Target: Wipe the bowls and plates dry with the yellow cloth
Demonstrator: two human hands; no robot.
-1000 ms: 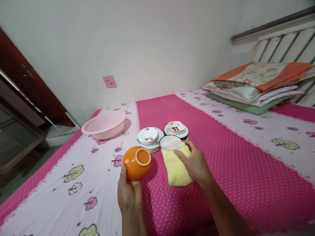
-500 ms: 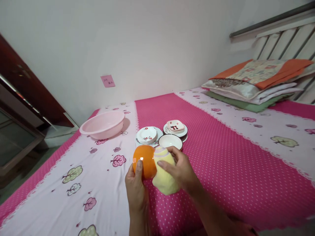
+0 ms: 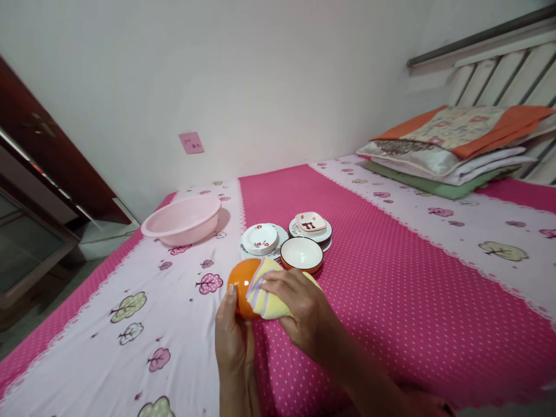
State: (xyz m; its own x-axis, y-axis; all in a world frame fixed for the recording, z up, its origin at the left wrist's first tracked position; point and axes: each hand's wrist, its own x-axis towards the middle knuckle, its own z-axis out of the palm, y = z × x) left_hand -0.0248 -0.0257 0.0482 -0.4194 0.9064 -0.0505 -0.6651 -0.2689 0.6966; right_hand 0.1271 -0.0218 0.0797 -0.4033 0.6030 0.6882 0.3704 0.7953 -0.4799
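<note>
My left hand (image 3: 233,327) grips an orange bowl (image 3: 240,279), its glossy outer side turned up and my thumb on its near edge. A yellow cloth with pale purple stripes (image 3: 271,304) is bunched in my right hand (image 3: 299,301), which presses it against the bowl's right side. Just beyond my hands stand white bowls with a dark rim and orange outside (image 3: 302,255). Behind them is a stack of plates (image 3: 324,234) topped by a small square dish (image 3: 311,222). White flowered plates (image 3: 259,237) lie stacked to the left.
A pink basin (image 3: 182,220) sits at the left on the patterned bedspread (image 3: 391,278). Folded bedding and pillows (image 3: 452,145) are piled at the right by the white headboard (image 3: 512,69). A pink note (image 3: 191,143) is stuck on the wall.
My right hand has moved left with the cloth, which now covers part of the orange bowl's outside. The bowl has shifted slightly left and turned in my left hand.
</note>
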